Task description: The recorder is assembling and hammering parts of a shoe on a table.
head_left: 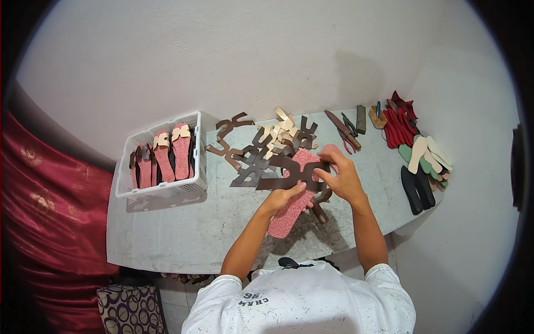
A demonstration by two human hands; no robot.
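A pink patterned sandal sole is held up at a slant over the middle of the table. Across its face lies a dark brown H-shaped strap, its left ends spread out past the sole. My left hand is closed round the sole's left edge, thumb pressing near the strap's lower side. At the far right side, my right hand is closed on the strap's right part, thumb on top. A second pink sole end shows behind my right fingers. How my fingers grip underneath is hidden.
Brown strap pieces and beige ones lie in a pile beyond. A white basket of sandals stands left. Pliers, a sheathed-looking blade, red straps, pale soles and black soles lie right.
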